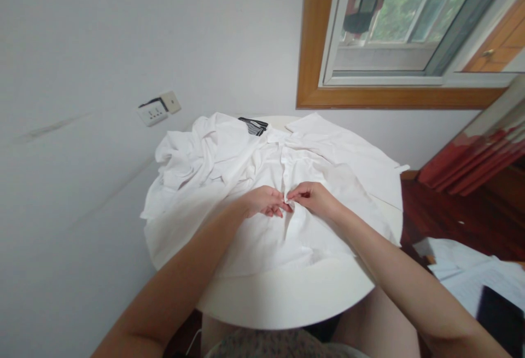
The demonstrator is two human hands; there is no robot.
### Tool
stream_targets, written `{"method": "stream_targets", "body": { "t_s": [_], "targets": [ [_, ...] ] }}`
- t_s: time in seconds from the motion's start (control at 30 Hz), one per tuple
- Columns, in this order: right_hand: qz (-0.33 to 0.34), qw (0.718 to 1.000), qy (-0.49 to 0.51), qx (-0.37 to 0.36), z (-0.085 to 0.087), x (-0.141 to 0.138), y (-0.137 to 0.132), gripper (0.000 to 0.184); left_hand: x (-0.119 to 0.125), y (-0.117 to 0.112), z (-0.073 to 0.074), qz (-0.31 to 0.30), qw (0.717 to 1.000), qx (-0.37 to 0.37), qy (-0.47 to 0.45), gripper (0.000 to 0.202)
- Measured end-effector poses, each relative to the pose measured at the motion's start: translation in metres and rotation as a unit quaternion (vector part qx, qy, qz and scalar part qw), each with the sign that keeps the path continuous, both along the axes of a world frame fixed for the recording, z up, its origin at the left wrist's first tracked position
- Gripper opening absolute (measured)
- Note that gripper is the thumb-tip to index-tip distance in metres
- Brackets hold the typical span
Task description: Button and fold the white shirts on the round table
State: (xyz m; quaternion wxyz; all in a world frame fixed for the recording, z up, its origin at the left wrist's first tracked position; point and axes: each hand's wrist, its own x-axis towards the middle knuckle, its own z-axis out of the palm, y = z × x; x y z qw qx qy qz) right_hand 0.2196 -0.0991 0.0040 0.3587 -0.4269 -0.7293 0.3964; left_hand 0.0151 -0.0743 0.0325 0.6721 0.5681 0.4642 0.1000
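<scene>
A white button-up shirt (262, 243) lies spread over a round white table (287, 303), its collar toward the wall and its front strip running down the middle. My left hand (266, 201) pinches the front strip from the left, fingers curled at the cloth. From the right, my right hand (310, 197) grips the facing edge of the same strip with thumb and forefinger. Between the fingertips the fabric is bunched up. Any button there is too small to make out. One sleeve (361, 161) stretches out to the right.
Crumpled white cloth (192, 156) covers the table's left side. A black-and-white striped item (253, 126) lies near the collar. Behind are a wall socket (153, 112) and a wood-framed window (311, 95). Papers (471, 270) and a dark flat object (502, 314) sit at lower right, below a red curtain (471, 153).
</scene>
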Motion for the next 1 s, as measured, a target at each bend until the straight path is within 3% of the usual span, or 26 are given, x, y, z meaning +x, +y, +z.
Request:
{"method": "stream_targets", "body": {
  "t_s": [0.17,0.37,0.73,0.9,1.0],
  "targets": [
    [-0.005,0.995,-0.070,0.069,0.010,-0.003,-0.008,0.016,0.001,0.002,0.000,0.017,1.000,-0.019,0.002,0.025],
    [-0.007,0.997,-0.063,0.038,0.011,-0.002,-0.006,0.015,-0.001,0.005,0.000,0.013,0.999,-0.036,-0.015,0.034],
    [-0.001,0.998,-0.054,0.033,0.015,-0.001,-0.009,0.014,0.003,0.001,0.000,0.016,1.000,-0.001,0.014,0.026],
    [0.002,0.998,-0.054,0.018,0.022,-0.004,-0.014,0.027,0.006,-0.003,0.004,0.019,0.999,0.014,0.023,0.029],
    [-0.020,0.996,-0.073,0.049,0.020,-0.008,-0.016,0.029,0.007,-0.004,0.005,0.008,0.999,0.026,0.022,0.030]
  ]
}}
